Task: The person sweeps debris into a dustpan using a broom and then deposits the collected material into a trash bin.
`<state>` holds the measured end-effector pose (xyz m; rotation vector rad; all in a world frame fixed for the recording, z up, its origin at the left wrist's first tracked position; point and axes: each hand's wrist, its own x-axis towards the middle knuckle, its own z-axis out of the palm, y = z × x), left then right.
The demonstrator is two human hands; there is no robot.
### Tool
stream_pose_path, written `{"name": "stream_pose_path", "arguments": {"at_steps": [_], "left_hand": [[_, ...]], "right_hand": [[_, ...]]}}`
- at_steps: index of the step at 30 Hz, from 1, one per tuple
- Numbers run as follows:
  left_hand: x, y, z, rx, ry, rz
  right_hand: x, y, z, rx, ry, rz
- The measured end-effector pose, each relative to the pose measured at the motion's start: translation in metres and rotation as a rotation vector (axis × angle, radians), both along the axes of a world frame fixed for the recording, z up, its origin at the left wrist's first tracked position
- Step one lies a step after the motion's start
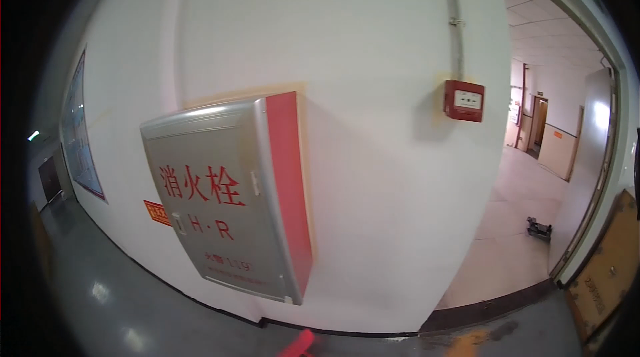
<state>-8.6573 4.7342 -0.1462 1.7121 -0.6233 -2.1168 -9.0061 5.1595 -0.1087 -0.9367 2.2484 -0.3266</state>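
Observation:
Neither my left hand nor my right hand can be made out. Straight ahead, a fire hydrant cabinet point(220, 137) hangs on the white wall, with a silver door, red lettering and a bright red side panel point(288, 170); its door is closed. Up and to the right of it, a small red fire alarm call point point(465, 100) is fixed to the wall below a vertical conduit point(458, 50). At the lower edge lie a blurred red strip point(297, 344) and an orange patch point(468, 342); I cannot tell what either is.
On the right, an open doorway with a pale door point(587, 157) leads to a light-floored room, where a small dark wheeled object point(539, 228) stands. A brown board point(603, 277) leans beside the doorway. Grey corridor floor point(133, 297) runs left past a framed wall board point(81, 134).

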Motion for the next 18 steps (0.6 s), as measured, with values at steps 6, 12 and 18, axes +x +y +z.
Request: {"name": "stream_pose_path", "arguments": {"at_steps": [6,12,18], "left_hand": [[-0.019,0.033,0.002,0.012,-0.001,-0.002],[-0.012,0.080,-0.006,0.011,-0.027,0.028],[0.020,0.124,-0.021,0.005,-0.120,0.043]], "right_hand": [[-0.014,-0.109,0.021,0.124,-0.009,-0.085],[0.009,-0.014,-0.007,0.117,-0.115,-0.256],[0.034,0.158,-0.003,0.262,-0.179,-0.546]]}}
